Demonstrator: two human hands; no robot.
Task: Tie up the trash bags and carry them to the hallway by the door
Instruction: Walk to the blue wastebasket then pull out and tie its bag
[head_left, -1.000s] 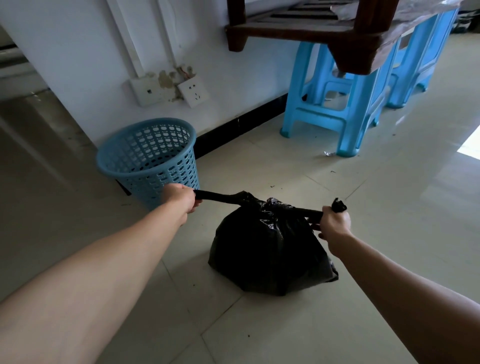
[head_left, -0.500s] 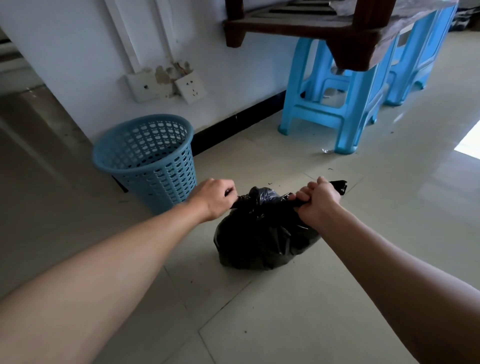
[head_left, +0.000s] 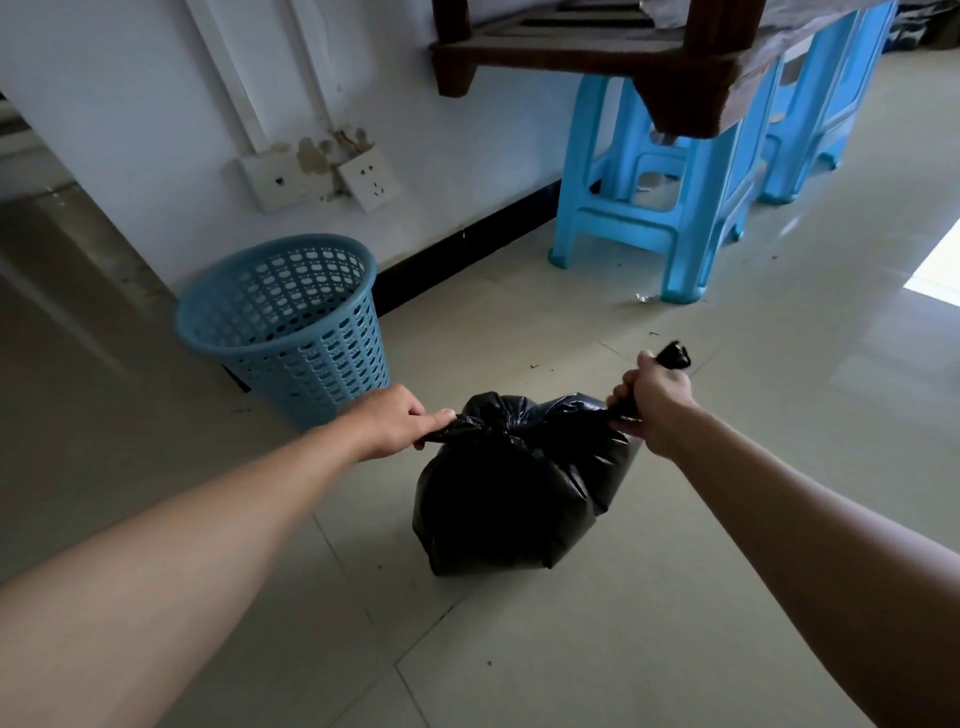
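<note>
Bag (head_left: 514, 493) between left hand (head_left: 392, 422), right hand (head_left: 657, 405)

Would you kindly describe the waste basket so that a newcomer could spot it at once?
Find the white wall and its two socket plates. Beneath them, on the tiled floor, left of the black trash bag, stands the waste basket. Like the stools it is light blue, but it alone is round, with perforated sides.

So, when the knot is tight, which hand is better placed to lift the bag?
Probably the right hand: its whole fist wraps one twisted tail of the black bag, with the end sticking out past it. The left hand only pinches the other tail under its thumb.
</note>
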